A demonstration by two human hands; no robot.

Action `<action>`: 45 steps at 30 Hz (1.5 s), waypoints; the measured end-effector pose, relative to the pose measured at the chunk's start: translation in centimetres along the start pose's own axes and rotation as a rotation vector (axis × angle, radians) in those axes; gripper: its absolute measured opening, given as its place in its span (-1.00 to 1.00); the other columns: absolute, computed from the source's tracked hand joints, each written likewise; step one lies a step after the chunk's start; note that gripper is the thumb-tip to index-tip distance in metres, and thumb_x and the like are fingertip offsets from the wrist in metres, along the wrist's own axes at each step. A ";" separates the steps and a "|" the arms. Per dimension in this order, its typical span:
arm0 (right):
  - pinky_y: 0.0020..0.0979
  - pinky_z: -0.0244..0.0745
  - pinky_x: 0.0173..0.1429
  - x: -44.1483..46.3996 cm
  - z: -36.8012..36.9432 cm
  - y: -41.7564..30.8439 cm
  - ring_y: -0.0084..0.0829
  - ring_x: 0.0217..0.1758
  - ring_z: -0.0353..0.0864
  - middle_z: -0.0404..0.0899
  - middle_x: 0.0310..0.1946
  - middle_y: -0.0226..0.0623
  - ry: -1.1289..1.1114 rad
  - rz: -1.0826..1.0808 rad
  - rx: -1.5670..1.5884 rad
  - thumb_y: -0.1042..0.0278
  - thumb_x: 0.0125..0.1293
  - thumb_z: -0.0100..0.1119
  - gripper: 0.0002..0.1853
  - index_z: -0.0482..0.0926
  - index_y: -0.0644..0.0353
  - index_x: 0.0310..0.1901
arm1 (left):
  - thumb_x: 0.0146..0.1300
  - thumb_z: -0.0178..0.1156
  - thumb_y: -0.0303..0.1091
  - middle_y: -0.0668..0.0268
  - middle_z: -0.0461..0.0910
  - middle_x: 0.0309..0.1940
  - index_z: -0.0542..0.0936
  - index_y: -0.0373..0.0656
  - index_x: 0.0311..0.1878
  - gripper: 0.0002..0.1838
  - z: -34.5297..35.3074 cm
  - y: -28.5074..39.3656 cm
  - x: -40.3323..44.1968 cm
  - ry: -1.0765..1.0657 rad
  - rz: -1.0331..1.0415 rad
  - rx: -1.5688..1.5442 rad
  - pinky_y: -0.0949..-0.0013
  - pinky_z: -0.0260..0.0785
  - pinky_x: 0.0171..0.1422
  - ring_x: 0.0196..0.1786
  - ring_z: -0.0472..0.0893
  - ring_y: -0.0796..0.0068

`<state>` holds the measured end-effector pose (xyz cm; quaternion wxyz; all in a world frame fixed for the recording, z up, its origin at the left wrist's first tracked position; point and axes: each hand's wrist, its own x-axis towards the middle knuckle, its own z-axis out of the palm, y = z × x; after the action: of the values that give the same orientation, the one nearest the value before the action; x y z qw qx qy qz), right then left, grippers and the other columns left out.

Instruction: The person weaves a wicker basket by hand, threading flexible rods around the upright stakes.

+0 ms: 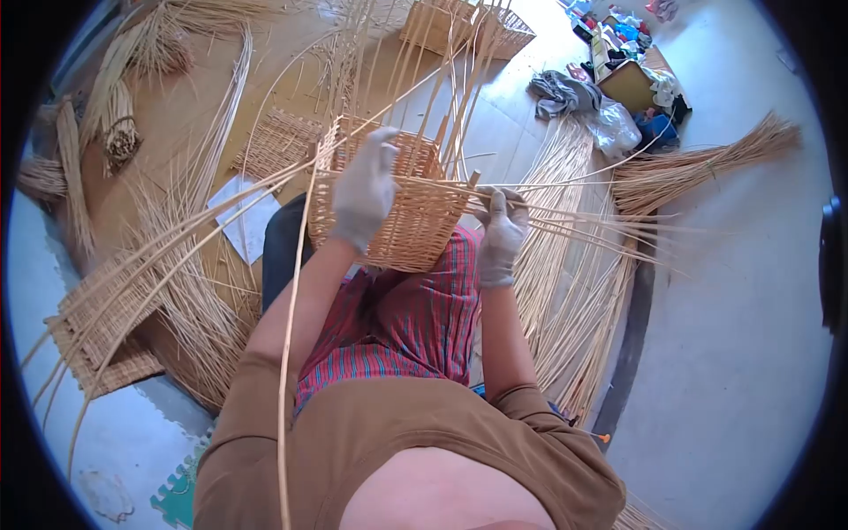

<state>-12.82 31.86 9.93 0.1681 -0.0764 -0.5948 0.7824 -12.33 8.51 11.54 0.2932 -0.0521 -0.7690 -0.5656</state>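
Observation:
A half-woven wicker basket point(415, 221) rests on my lap, its upright stakes standing above the rim. My left hand point(365, 190), in a pale work glove, is at the basket's near wall toward the left corner. Its fingers point upward, loosely extended, and I make out no strand held in them. My right hand point(502, 231), gloved too, is closed around wicker strands point(565, 218) at the right corner; their loose ends trail off to the right. Other long strands point(203, 216) run from the left corner down to the left. One long strand point(288, 371) hangs close to my body.
Loose wicker strands point(565, 291) lie on the floor at right, near a tied bundle point(707, 168). Woven panels point(110, 327) lie at left, and another panel point(278, 146) behind the basket. Another basket point(468, 26) stands at the back. Cloth and plastic bags point(612, 128) are piled at upper right.

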 end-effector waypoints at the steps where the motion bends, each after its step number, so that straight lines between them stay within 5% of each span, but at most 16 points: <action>1: -0.51 0.69 -0.19 -0.4 0.8 -0.5 -0.44 -0.10 0.76 0.75 -0.13 -0.27 -0.007 0.017 -0.031 0.48 0.52 0.21 -0.78 0.46 0.18 0.12 | 0.61 0.07 -0.29 0.13 0.69 -0.21 0.49 -0.13 0.29 -0.70 0.5 0.2 0.9 -0.288 -0.396 -0.039 0.35 0.57 -0.34 -0.48 0.73 0.34; 4: -0.45 0.65 0.11 2.3 4.9 -2.4 -0.35 0.18 0.70 0.69 0.09 -0.06 -0.208 -0.134 -0.128 0.57 0.50 0.08 -0.57 0.38 0.15 0.36 | 0.51 0.15 -0.22 0.04 0.75 -0.04 0.56 -0.16 0.33 -0.59 2.3 -0.7 1.7 -0.549 -0.761 -0.025 0.16 0.59 0.00 0.11 0.73 0.11; 8: -0.45 0.53 0.30 7.9 11.6 -2.6 -0.36 0.19 0.67 0.63 0.15 -0.02 -0.391 -0.708 -0.746 0.65 0.37 -0.02 -0.42 0.41 0.22 0.44 | 0.51 0.10 0.01 -0.01 0.72 0.08 0.65 -0.16 0.25 -0.51 4.9 -3.7 0.2 -0.298 -0.527 0.237 0.05 0.55 0.17 0.15 0.70 -0.01; 11: -0.40 0.65 0.08 7.7 8.1 -2.9 -0.36 0.04 0.75 0.68 0.05 -0.09 -0.357 -0.308 -0.096 0.55 0.45 0.05 -0.52 0.43 0.30 0.39 | 0.50 0.17 0.04 0.01 0.74 -0.21 0.68 -0.18 0.02 -0.57 4.1 -2.7 0.8 -0.277 -0.413 0.420 0.06 0.53 0.04 -0.09 0.71 -0.01; 14: -0.37 0.69 -0.14 1.2 -0.5 -2.3 -0.35 -0.07 0.76 0.72 -0.05 -0.15 0.070 0.040 -0.170 0.46 0.50 0.17 -0.59 0.48 0.24 0.35 | 0.48 0.22 0.01 0.01 0.70 -0.29 0.68 -0.19 -0.03 -0.60 2.8 -0.7 1.7 -0.415 -0.514 0.340 0.08 0.53 0.00 -0.16 0.70 0.04; 17: -0.40 0.68 -0.18 -3.5 -4.2 -4.0 -0.41 -0.09 0.76 0.74 -0.15 -0.22 -0.156 0.307 -0.487 0.39 0.55 0.16 -0.72 0.58 0.17 0.22 | 0.42 0.26 -0.15 0.11 0.65 0.02 0.62 -0.02 0.13 -0.70 3.8 -0.9 -0.4 -0.197 -0.336 0.256 0.07 0.55 0.00 -0.13 0.69 0.04; 19: -0.35 0.67 -0.07 -3.0 -2.6 -5.8 -0.36 -0.08 0.79 0.76 -0.22 -0.21 -0.124 -0.432 -0.808 0.40 0.52 0.18 -0.83 0.68 0.15 0.05 | 0.39 0.22 -0.27 0.13 0.49 0.38 0.48 0.27 0.41 -0.48 3.9 1.0 -1.3 0.034 0.081 0.286 0.04 0.58 0.06 -0.03 0.70 0.00; 21: -0.26 0.63 0.06 -0.2 -0.1 -7.3 -0.26 -0.08 0.80 0.77 -0.22 -0.16 -0.096 -1.010 -1.138 0.35 0.50 0.17 -0.84 0.72 0.12 -0.06 | 0.41 0.22 -0.28 0.11 0.53 0.27 0.42 0.35 0.48 -0.42 5.0 2.3 -1.2 -0.221 0.003 0.386 0.06 0.58 0.05 -0.05 0.71 0.03; 24: -0.13 0.58 0.14 5.5 0.5 -3.7 -0.11 -0.10 0.77 0.78 -0.25 -0.14 -0.177 -1.113 -1.375 0.24 0.46 0.17 -0.82 0.74 0.03 -0.09 | 0.43 0.18 -0.27 0.14 0.62 0.13 0.38 0.63 0.51 -0.35 7.6 0.9 0.0 -0.505 -0.141 0.686 0.09 0.60 0.06 -0.05 0.73 0.03; 30: -0.03 0.58 -0.01 4.6 -2.4 0.1 -0.06 -0.21 0.76 0.75 -0.38 -0.16 -0.173 -0.389 -1.607 0.03 0.45 0.12 -0.74 0.71 -0.03 -0.20 | 0.42 0.19 -0.22 0.15 0.63 0.22 0.52 0.56 0.41 -0.47 8.2 -0.6 0.9 -0.792 -0.109 0.620 0.05 0.60 0.12 -0.01 0.74 0.05; 34: 0.00 0.58 -0.05 5.7 -3.3 0.8 -0.04 -0.23 0.75 0.74 -0.35 -0.12 -0.197 -0.498 -1.564 0.05 0.46 0.10 -0.76 0.69 -0.07 -0.08 | 0.38 0.22 -0.26 0.17 0.58 0.32 0.52 0.39 0.43 -0.45 6.8 1.2 -0.9 -0.673 -0.159 0.612 0.08 0.59 0.18 0.06 0.73 0.04; 38: -0.06 0.58 -0.02 5.0 -3.2 0.9 -0.04 -0.18 0.73 0.75 -0.27 -0.21 -0.076 -0.646 -1.520 0.21 0.44 0.16 -0.78 0.66 -0.08 0.05 | 0.39 0.32 -0.43 0.18 0.70 0.06 0.60 0.02 0.27 -0.60 0.2 -3.3 -6.2 -0.137 0.207 0.016 0.26 0.65 -0.08 -0.15 0.76 0.27; 40: -0.09 0.59 0.03 3.1 -1.1 0.9 -0.06 -0.17 0.72 0.74 -0.25 -0.21 -0.009 -0.683 -1.439 0.28 0.44 0.18 -0.77 0.66 -0.07 0.08 | 0.37 0.39 -0.47 0.29 0.71 -0.13 0.65 -0.14 0.06 -0.77 -4.1 -4.9 -8.0 0.074 -0.517 -0.200 0.41 0.59 -0.24 -0.30 0.68 0.51; 42: -0.18 0.59 0.12 0.8 1.4 0.4 -0.16 -0.11 0.72 0.72 -0.18 -0.17 0.086 -0.759 -0.814 0.41 0.45 0.19 -0.72 0.65 -0.01 0.14 | 0.46 0.34 -0.34 0.35 0.71 -0.30 0.68 -0.16 -0.10 -0.90 -7.8 -6.8 -7.4 0.334 -0.336 -0.159 0.40 0.52 -0.36 -0.46 0.63 0.64; 43: -0.31 0.56 0.18 -1.6 3.0 0.5 -0.39 0.03 0.68 0.73 -0.02 -0.25 -0.059 -0.482 -0.621 0.43 0.49 0.21 -0.72 0.64 0.13 0.18 | 0.45 0.34 -0.36 0.36 0.71 -0.31 0.69 -0.18 -0.11 -0.89 -9.1 -5.5 -6.4 0.322 -0.290 -0.048 0.41 0.51 -0.34 -0.43 0.65 0.62; 45: -0.36 0.57 0.16 -5.6 6.1 1.4 -0.40 0.01 0.70 0.74 -0.04 -0.27 -0.440 -0.602 -0.725 0.54 0.43 0.22 -0.72 0.68 0.13 0.13 | 0.45 0.35 -0.37 0.37 0.71 -0.32 0.69 -0.20 -0.12 -0.89 -10.8 -4.7 -6.4 0.309 -0.251 0.064 0.42 0.51 -0.32 -0.40 0.66 0.60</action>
<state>-9.79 24.07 9.87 0.2194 0.2108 -0.8445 0.4406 -4.76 -1.27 6.42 0.3363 0.1411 -0.7330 -0.5742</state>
